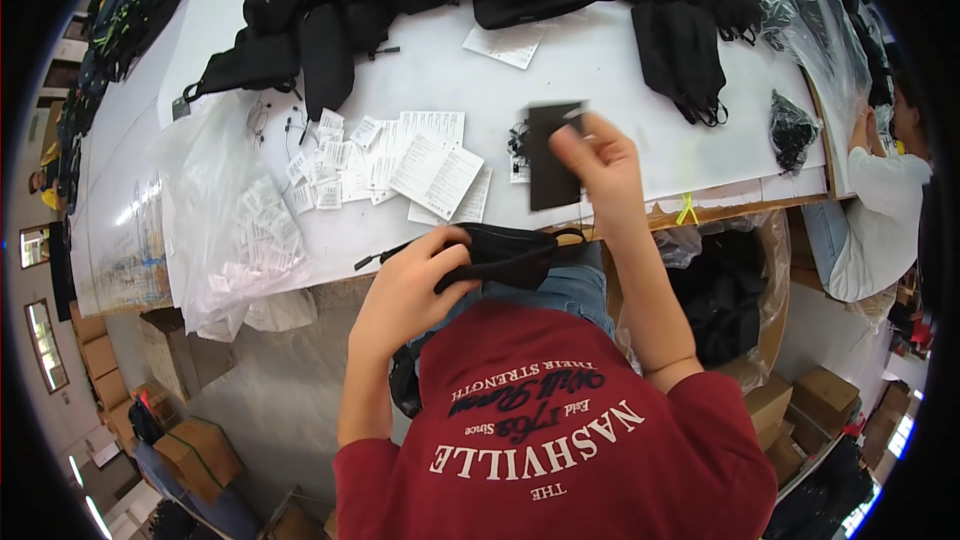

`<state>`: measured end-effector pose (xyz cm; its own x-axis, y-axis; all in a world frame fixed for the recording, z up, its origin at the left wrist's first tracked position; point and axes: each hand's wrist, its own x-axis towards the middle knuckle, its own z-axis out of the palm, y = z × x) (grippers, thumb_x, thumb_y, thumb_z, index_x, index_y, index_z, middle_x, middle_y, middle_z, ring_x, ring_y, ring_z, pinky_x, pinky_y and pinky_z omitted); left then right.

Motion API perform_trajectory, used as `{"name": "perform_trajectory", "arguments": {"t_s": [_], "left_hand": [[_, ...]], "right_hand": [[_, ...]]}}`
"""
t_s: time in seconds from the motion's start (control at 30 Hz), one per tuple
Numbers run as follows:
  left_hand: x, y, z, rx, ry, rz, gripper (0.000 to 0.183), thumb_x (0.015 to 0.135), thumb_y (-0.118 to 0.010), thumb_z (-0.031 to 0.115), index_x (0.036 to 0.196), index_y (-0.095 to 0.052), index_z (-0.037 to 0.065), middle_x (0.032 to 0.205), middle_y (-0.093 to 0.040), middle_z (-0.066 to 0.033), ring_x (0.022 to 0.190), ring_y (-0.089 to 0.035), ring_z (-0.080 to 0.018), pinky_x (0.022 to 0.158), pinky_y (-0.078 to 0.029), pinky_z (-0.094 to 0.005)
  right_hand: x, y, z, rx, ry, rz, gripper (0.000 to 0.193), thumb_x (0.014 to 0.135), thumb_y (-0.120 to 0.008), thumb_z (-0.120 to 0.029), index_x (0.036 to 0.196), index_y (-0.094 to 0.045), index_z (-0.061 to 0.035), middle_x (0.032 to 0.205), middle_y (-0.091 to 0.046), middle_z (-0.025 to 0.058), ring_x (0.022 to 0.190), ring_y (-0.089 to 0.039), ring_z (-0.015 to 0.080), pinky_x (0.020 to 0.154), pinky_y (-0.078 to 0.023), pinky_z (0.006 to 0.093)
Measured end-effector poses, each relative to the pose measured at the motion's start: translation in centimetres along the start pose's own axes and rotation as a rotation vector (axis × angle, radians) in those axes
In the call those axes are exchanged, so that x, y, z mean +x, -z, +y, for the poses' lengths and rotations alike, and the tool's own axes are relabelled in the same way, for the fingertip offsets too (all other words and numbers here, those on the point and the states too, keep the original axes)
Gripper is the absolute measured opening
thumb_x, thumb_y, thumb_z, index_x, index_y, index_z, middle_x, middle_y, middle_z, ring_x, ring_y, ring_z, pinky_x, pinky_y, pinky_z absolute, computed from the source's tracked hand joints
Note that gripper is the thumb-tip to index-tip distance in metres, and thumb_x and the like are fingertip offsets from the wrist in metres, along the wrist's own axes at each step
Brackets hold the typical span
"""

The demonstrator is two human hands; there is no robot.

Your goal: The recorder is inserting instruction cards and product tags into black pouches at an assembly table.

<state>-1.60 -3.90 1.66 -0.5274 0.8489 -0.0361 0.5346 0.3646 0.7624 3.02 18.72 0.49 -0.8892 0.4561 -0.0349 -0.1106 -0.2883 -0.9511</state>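
Note:
Near the table's front edge, my left hand (pixel 415 275) is closed on the rim of a small black fabric pouch (pixel 505 255). The pouch's mouth faces up, and a zipper pull hangs out past my fingers on the left. My right hand (pixel 603 155) is raised over the table to the right, thumb and fingers pinching the upper right side of a flat black rectangular card (pixel 553 162). The card's top edge and my fingertips are smeared by motion. Small black cord pieces (pixel 517 140) lie just left of the card, partly hidden by it.
Printed white leaflets (pixel 437 172) and small labels (pixel 327 160) lie on the white table. A clear plastic bag of labels (pixel 260 230) is at left. Black pouches (pixel 680 55) are heaped along the back. A person (pixel 885 180) works at right; cardboard boxes (pixel 195 455) stand below.

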Motion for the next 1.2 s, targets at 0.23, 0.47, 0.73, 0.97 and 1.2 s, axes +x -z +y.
{"name": "perform_trajectory", "arguments": {"t_s": [0.23,0.47,0.73,0.97,1.2], "left_hand": [[0.8,-0.5,0.4,0.056,-0.037,0.116,0.025,0.065,-0.077,0.009,0.083,-0.061,0.004,0.114,-0.053,-0.0115,0.089,-0.058,-0.0266,0.075,-0.050,-0.0369],[0.1,-0.2,-0.6,0.137,-0.100,-0.057,0.021,0.070,-0.074,0.014,0.086,-0.062,0.005,0.086,-0.064,-0.0047,0.084,-0.058,-0.0225,0.068,-0.046,-0.0337],[3.0,1.7,-13.0,0.208,0.321,0.773,0.029,0.081,-0.068,0.023,0.102,-0.059,0.005,0.092,-0.063,-0.0087,0.085,-0.058,-0.0225,0.074,-0.046,-0.0349],[3.3,3.9,-17.1,0.449,0.458,0.740,0.025,0.079,-0.069,0.022,0.093,-0.063,0.003,0.087,-0.064,-0.0084,0.089,-0.056,-0.0247,0.074,-0.045,-0.0359],[2.9,4.7,-3.3,-0.309,-0.003,0.466,0.014,0.081,-0.067,0.018,0.090,-0.068,0.007,0.095,-0.065,-0.0048,0.097,-0.055,-0.0197,0.081,-0.041,-0.0299]], "right_hand": [[-2.0,-1.4,0.3,-1.103,0.221,-0.483,0.028,0.078,-0.070,-0.036,0.069,-0.070,-0.0088,0.051,-0.054,0.0096,0.044,-0.050,0.0239,0.046,-0.038,0.0333],[-2.8,-0.5,-0.4,-1.122,0.077,-0.821,0.031,0.077,-0.068,-0.043,0.081,-0.070,-0.0120,0.058,-0.059,0.0095,0.053,-0.057,0.0264,0.050,-0.042,0.0353],[-3.6,-0.5,-0.9,-1.062,-0.155,-1.054,0.031,0.075,-0.069,-0.040,0.074,-0.066,-0.0093,0.057,-0.058,0.0098,0.055,-0.057,0.0289,0.053,-0.042,0.0378],[-4.0,0.1,-0.6,-1.061,0.183,-1.010,0.024,0.074,-0.072,-0.034,0.072,-0.068,-0.0098,0.051,-0.052,0.0077,0.049,-0.053,0.0252,0.048,-0.039,0.0331],[-2.3,-0.8,-3.9,-1.244,0.597,-0.848,0.015,0.071,-0.075,-0.025,0.073,-0.069,-0.0112,0.054,-0.054,0.0009,0.054,-0.055,0.0190,0.051,-0.042,0.0318]]}}
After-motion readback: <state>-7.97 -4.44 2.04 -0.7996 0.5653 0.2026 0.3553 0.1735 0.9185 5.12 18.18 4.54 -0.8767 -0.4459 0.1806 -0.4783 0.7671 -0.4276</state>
